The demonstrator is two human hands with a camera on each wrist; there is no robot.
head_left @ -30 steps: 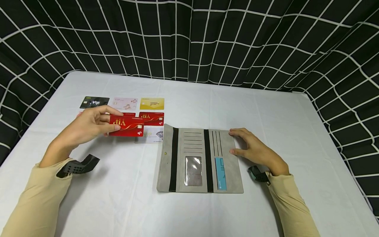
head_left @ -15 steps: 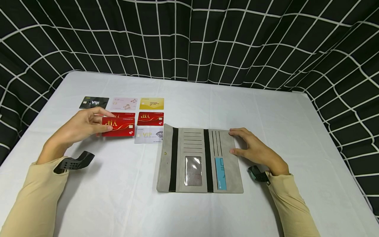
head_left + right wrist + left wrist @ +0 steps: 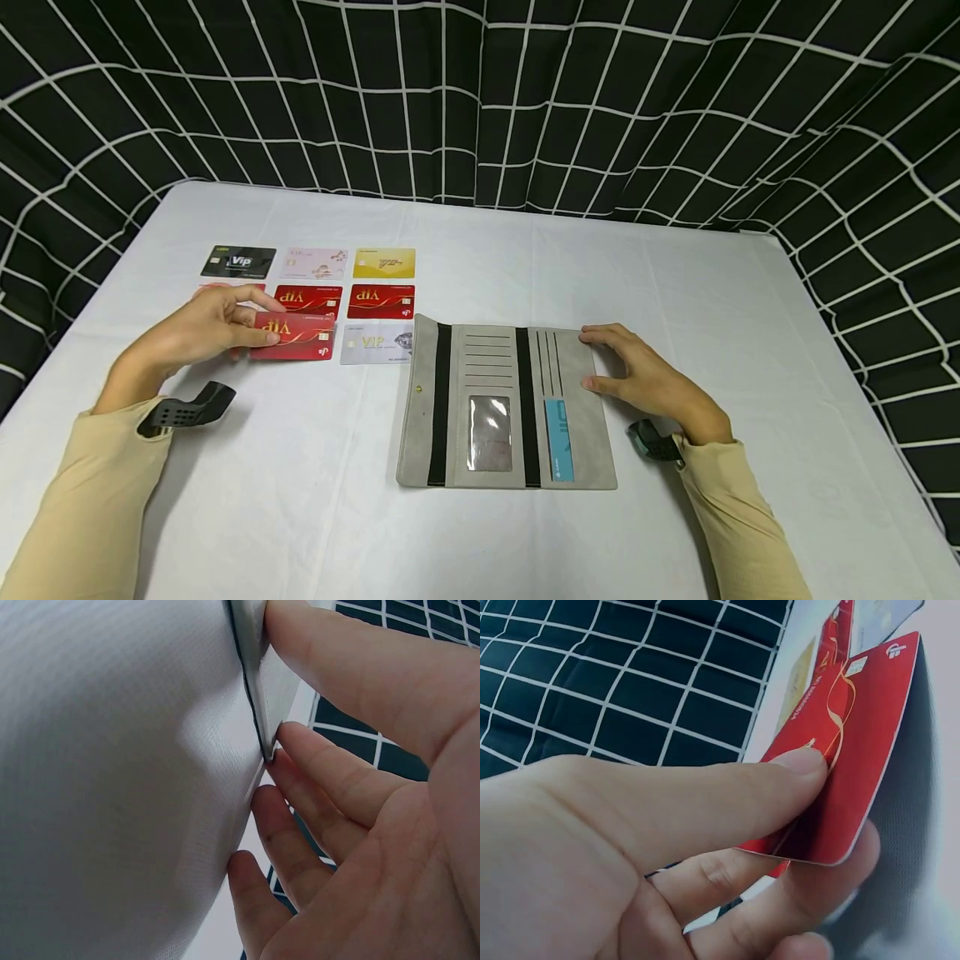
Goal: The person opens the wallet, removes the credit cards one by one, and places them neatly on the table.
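Observation:
My left hand [image 3: 213, 325] pinches a red VIP card [image 3: 303, 337] between thumb and fingers, just in front of the rows of cards on the left. The left wrist view shows the thumb [image 3: 787, 776] flat on the card's printed face, with fingers behind it. Spread out in the middle lies a grey wallet [image 3: 596, 454] with card slots, black bands and a clear window. A blue card [image 3: 558, 442] sits in one of its right-hand pockets. My right hand [image 3: 645, 379] rests at the wallet's right edge, thumb and fingertips touching it, fingers loosely extended.
Behind the held card lie a black card [image 3: 238, 262], a pink card [image 3: 313, 263], a gold card [image 3: 385, 263] and two red VIP cards, one [image 3: 381, 302] on the right. A silver VIP card [image 3: 375, 343] adjoins the wallet. A gridded black curtain [image 3: 480, 100] borders the white table.
My left hand has moved left and then a little nearer with the red card, uncovering more of the silver card and the red card behind. The right hand and wallet stay put.

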